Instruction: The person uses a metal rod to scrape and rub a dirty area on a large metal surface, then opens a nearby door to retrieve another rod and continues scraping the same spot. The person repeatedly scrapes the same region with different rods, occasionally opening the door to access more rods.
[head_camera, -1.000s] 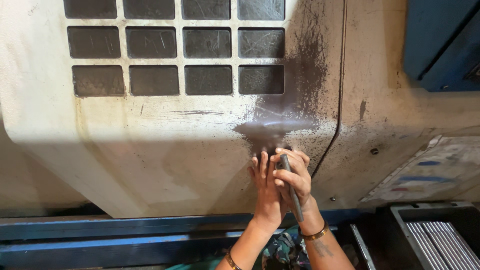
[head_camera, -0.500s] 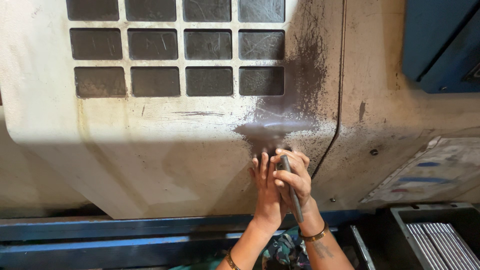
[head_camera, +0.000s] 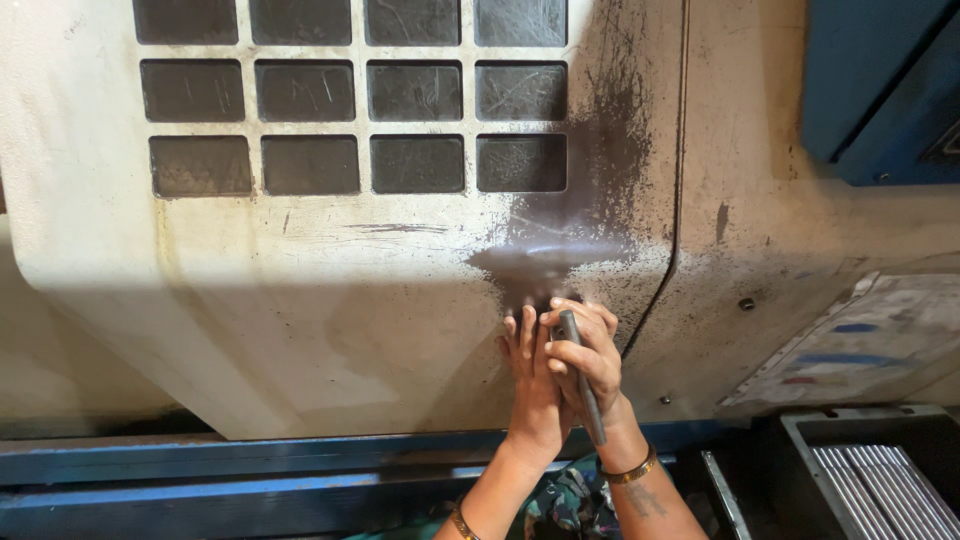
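Note:
My right hand (head_camera: 588, 357) grips a slim dark metal rod-like tool (head_camera: 583, 390), its upper end against the dirty cream machine cover (head_camera: 330, 300). My left hand (head_camera: 528, 372) lies flat, fingers up, pressed to the cover just left of the tool and partly behind the right hand. Both hands sit right below a dark sooty smear (head_camera: 560, 240) on the panel. Gold bangles show on both wrists.
A grid of dark rectangular window panes (head_camera: 360, 100) fills the cover's top. A blue rail (head_camera: 240, 480) runs along the bottom. A dark tray of grey metal bars (head_camera: 880, 480) sits at the lower right. A blue cabinet (head_camera: 880, 80) is at the upper right.

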